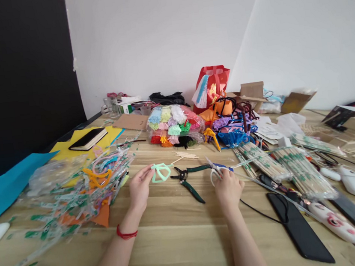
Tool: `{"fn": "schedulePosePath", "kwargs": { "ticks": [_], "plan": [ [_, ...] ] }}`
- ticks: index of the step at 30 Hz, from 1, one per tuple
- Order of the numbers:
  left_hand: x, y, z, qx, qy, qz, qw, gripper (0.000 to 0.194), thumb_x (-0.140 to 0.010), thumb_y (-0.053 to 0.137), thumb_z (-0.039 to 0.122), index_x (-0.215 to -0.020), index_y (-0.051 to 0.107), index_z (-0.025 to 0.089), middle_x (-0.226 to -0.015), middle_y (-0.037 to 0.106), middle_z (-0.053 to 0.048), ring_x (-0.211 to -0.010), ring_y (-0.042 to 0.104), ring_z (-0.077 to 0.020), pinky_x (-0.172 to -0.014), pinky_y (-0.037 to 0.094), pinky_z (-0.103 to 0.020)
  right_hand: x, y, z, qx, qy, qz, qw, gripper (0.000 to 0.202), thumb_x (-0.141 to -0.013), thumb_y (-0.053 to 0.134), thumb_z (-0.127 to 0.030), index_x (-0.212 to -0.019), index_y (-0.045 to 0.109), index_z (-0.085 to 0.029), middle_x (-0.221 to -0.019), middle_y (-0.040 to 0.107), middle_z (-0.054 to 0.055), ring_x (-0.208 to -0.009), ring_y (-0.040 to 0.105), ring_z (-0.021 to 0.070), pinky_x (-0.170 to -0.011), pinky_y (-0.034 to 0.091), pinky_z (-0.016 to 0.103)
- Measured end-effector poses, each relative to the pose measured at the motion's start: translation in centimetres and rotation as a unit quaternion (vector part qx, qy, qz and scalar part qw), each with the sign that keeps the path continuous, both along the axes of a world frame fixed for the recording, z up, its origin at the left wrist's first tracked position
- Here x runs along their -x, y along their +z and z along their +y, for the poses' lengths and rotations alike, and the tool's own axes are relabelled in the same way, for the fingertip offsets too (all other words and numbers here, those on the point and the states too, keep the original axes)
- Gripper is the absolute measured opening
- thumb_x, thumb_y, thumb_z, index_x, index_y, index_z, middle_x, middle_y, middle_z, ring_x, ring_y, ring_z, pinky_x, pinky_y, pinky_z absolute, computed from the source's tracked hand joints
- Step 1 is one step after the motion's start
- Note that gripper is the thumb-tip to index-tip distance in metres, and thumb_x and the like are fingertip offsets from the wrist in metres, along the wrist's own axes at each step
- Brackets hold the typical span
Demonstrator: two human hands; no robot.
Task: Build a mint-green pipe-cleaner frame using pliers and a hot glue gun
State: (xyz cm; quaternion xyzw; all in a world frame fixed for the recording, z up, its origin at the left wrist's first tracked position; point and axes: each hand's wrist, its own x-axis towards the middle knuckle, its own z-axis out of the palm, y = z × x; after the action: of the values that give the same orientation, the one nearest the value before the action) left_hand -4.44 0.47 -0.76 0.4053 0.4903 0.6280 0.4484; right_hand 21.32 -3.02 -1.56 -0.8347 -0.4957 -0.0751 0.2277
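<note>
My left hand (140, 188) pinches a light green shape bent from fuzzy pipe cleaner (161, 173), with open loops, just above the table. A thin wooden stick lies behind it. My right hand (228, 188) is closed at a pair of scissors (214, 174) with pale handles, blades pointing away to the left. Beside those fingers lies a blue object (224, 167) that I cannot make out. Between my hands, pliers (183, 175) with dark green handles rest spread on the wood.
Left lies a heap of plastic wrappers (72, 202) near yellow paper and a black notebook (88, 139). Behind is a bag of coloured pipe cleaners (176, 125) and a red bag (212, 86). Right are packs of wooden sticks (301, 171) and a black phone (299, 228).
</note>
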Motion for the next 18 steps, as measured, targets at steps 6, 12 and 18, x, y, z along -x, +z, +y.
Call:
{"fn": "schedulePosePath", "kwargs": {
  "ticks": [6,12,18],
  "plan": [
    [0.2,-0.3,0.2,-0.007,0.002,0.0,1.0,0.028,-0.067,0.069,0.036,-0.093,0.069,0.026,-0.105,0.07,-0.003,-0.101,0.061,-0.0225,-0.085,0.047,-0.031,-2.0,0.6,0.2,-0.161,-0.025,0.118,0.98,0.032,-0.074,0.055,-0.026,-0.103,0.06,-0.015,-0.103,0.064,0.015,-0.099,0.056,0.03,-0.085,0.036,0.039],
    [0.1,-0.3,0.3,0.021,-0.064,-0.117,0.991,0.032,-0.065,0.071,0.035,-0.094,0.067,0.024,-0.101,0.069,-0.004,-0.088,0.064,-0.0205,-0.076,0.05,-0.031,1.3,1.7,0.0,-0.145,0.225,0.519,0.812,0.044,-0.062,0.07,-0.049,-0.089,0.055,-0.017,-0.083,0.066,0.007,-0.066,0.06,0.0177,-0.059,0.046,0.027],
    [0.3,-0.1,0.2,0.015,-0.065,-0.101,0.993,0.033,-0.066,0.072,0.038,-0.095,0.067,0.023,-0.104,0.069,-0.004,-0.092,0.063,-0.0204,-0.075,0.05,-0.029,5.7,1.8,-1.7,0.103,0.4,0.592,0.692,0.043,-0.056,0.079,-0.045,-0.076,0.054,-0.017,-0.061,0.056,-0.004,-0.05,0.045,0.0085,-0.044,0.03,0.02]
  ]
}}
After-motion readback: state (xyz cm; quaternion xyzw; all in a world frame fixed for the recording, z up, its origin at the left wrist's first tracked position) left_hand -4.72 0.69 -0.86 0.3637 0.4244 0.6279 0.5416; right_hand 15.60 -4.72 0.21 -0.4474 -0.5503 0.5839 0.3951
